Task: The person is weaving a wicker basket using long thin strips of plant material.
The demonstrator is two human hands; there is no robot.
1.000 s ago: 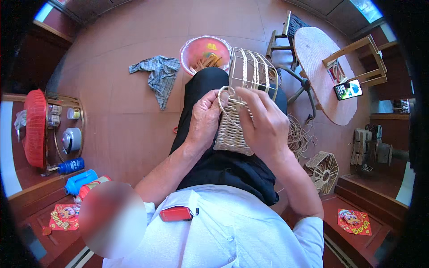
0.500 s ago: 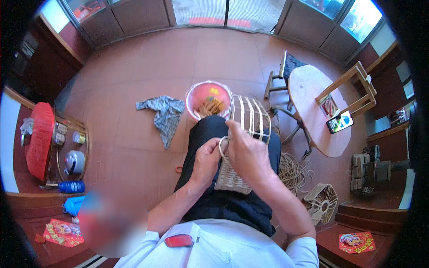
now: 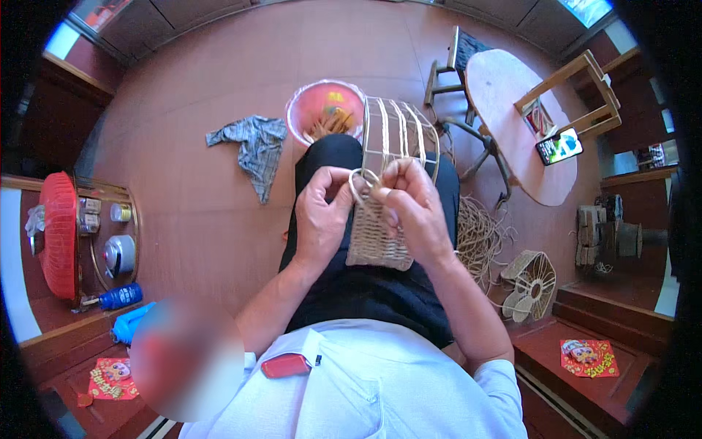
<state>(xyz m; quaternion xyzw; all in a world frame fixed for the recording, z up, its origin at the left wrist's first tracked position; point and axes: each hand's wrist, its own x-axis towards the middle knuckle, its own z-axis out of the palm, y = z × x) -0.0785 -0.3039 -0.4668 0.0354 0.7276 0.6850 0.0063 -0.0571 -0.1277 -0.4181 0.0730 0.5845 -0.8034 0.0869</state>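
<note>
A half-woven basket [image 3: 379, 238] lies across my lap, its near part closely woven in tan cord and its far part a bare wire frame with pale strips [image 3: 398, 135]. At the weave's far edge, a loop of cord [image 3: 354, 184] stands up between my hands. My left hand [image 3: 323, 212] pinches the loop's left side between thumb and fingers. My right hand [image 3: 415, 205] has its fingertips closed on the cord at the loop's right side, beside the wire frame. The fingers partly hide where the cord enters the weave.
Beyond my knees stands a pink basin [image 3: 292, 113] of strips; a checked shirt [image 3: 259, 157] lies left of it. To the right are a coil of cord [image 3: 479, 238], a round wicker piece [image 3: 532, 285] and a table [image 3: 490, 91] bearing a phone [image 3: 561, 146]. A kettle [image 3: 119, 256] sits far left.
My right hand has turned, its fingertips now meeting the cord near the loop instead of lying over the frame. The left hand still pinches the loop. The whole view has tilted downward.
</note>
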